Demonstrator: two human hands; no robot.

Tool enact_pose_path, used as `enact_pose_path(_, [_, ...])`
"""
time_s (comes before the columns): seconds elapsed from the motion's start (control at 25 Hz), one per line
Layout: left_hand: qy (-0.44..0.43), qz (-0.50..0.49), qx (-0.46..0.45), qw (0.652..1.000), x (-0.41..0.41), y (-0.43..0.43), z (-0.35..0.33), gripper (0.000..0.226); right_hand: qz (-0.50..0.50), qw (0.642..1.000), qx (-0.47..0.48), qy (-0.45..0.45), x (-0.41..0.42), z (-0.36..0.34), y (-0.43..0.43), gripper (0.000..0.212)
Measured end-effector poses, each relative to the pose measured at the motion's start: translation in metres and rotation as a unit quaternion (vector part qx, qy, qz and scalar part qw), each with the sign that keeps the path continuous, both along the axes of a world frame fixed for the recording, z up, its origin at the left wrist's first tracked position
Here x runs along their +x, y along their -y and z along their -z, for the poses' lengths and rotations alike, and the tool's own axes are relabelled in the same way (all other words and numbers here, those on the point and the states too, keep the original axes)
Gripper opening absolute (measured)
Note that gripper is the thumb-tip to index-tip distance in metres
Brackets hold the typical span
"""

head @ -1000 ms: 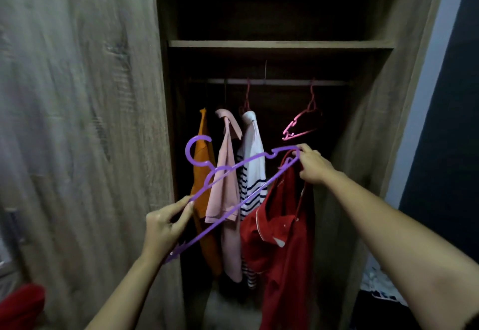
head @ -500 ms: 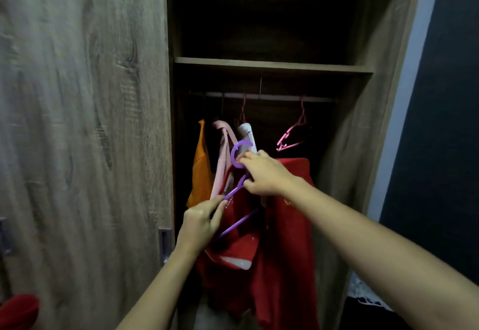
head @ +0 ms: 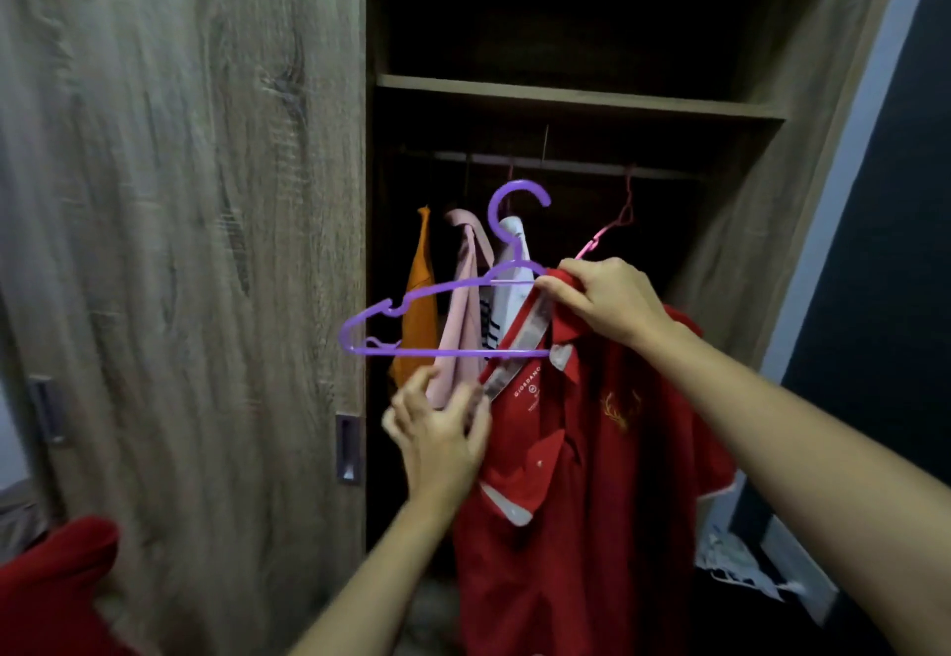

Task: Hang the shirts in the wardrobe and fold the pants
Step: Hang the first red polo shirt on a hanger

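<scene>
A red polo shirt (head: 592, 475) hangs in front of the open wardrobe, with a purple plastic hanger (head: 442, 315) partly inside its collar. The hanger stands upright, its left half sticking out bare. My right hand (head: 607, 300) pinches the shirt's collar together with the hanger's right shoulder. My left hand (head: 437, 429) grips the red fabric at the collar's lower left edge. Behind them the wardrobe rail (head: 556, 163) carries an orange shirt (head: 419, 295), a pink shirt (head: 465, 305) and a white striped shirt (head: 507, 285).
An empty pink hanger (head: 612, 228) hangs on the rail to the right. A shelf (head: 566, 97) runs above the rail. The wooden sliding door (head: 180, 243) with a recessed handle (head: 349, 447) fills the left. More red cloth (head: 51, 588) lies at bottom left.
The hanger has turned from tilted to upright with its hook pointing up. My right hand rose to the collar, and my left hand shifted from the hanger onto the shirt's fabric.
</scene>
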State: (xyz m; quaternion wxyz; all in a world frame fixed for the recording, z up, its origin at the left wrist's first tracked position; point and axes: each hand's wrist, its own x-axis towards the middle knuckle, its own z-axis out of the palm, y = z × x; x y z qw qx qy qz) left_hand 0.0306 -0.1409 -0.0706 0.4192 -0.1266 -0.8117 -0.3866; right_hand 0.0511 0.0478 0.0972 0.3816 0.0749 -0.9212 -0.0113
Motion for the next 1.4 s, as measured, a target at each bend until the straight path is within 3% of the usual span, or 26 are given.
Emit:
enact_pose_path(0.04, [0.103, 0.034, -0.044, 0.993, 0.004, -0.009, 0.015, 0.027, -0.004, 1.000, -0.022, -0.017, 0.000, -0.001, -0.005, 0.064])
enact_pose_path(0.12, [0.297, 0.194, -0.079, 0.932, 0.000, -0.012, 0.030, 0.049, -0.015, 0.998, -0.046, -0.036, 0.005, -0.007, -0.015, 0.064])
enact_pose_path(0.2, [0.330, 0.354, -0.047, 0.874, -0.018, 0.003, 0.024, 0.051, -0.026, 0.998, -0.040, -0.038, 0.018, -0.008, -0.033, 0.064])
enact_pose_path(0.24, [0.338, 0.377, -0.045, 0.861, -0.028, 0.014, 0.013, 0.049, -0.032, 0.998, -0.033, -0.035, 0.026, -0.007, -0.046, 0.067])
enact_pose_path(0.32, [0.346, 0.347, -0.061, 0.870, -0.057, 0.038, 0.002, 0.064, -0.033, 0.999, -0.023, -0.017, 0.040, 0.006, -0.072, 0.072])
enact_pose_path(0.44, [0.381, 0.253, -0.050, 0.888, -0.064, 0.063, -0.028, 0.044, -0.003, 0.999, 0.021, 0.042, 0.050, 0.043, -0.098, 0.081])
enact_pose_path(0.56, [0.351, 0.185, -0.046, 0.917, -0.053, 0.056, -0.053, 0.029, 0.024, 0.998, 0.036, 0.035, 0.050, 0.072, -0.099, 0.078])
enact_pose_path(0.72, [0.206, 0.017, -0.185, 0.961, -0.024, 0.008, -0.085, 0.026, 0.047, 0.995, -0.085, 0.036, 0.036, 0.075, -0.061, 0.055])
enact_pose_path(0.76, [0.142, 0.015, -0.213, 0.966, -0.015, -0.005, -0.088, 0.027, 0.054, 0.991, -0.120, 0.036, 0.034, 0.073, -0.055, 0.055])
enact_pose_path(0.84, [0.001, 0.106, -0.254, 0.962, 0.004, -0.017, -0.083, 0.033, 0.066, 0.982, -0.174, 0.031, 0.033, 0.068, -0.057, 0.056])
enact_pose_path(0.92, [-0.103, 0.161, -0.243, 0.951, 0.006, -0.005, -0.075, 0.046, 0.040, 0.975, -0.217, 0.017, 0.033, 0.063, -0.069, 0.061])
enact_pose_path(1.04, [-0.047, 0.142, -0.206, 0.967, -0.023, 0.025, -0.087, 0.065, -0.025, 0.966, -0.259, -0.008, 0.034, 0.054, -0.079, 0.062])
enact_pose_path(1.16, [0.021, 0.203, -0.249, 0.947, -0.044, 0.039, -0.097, 0.048, -0.032, 0.972, -0.233, 0.003, 0.033, 0.045, -0.071, 0.052])
enact_pose_path(1.28, [0.005, 0.236, -0.144, 0.961, -0.053, 0.049, -0.097, 0.040, 0.011, 0.988, -0.151, -0.008, 0.036, 0.035, -0.075, 0.050])
enact_pose_path(1.4, [0.032, 0.228, -0.084, 0.970, -0.063, 0.069, -0.100, 0.031, 0.055, 0.984, -0.167, 0.003, 0.040, 0.043, -0.106, 0.064])
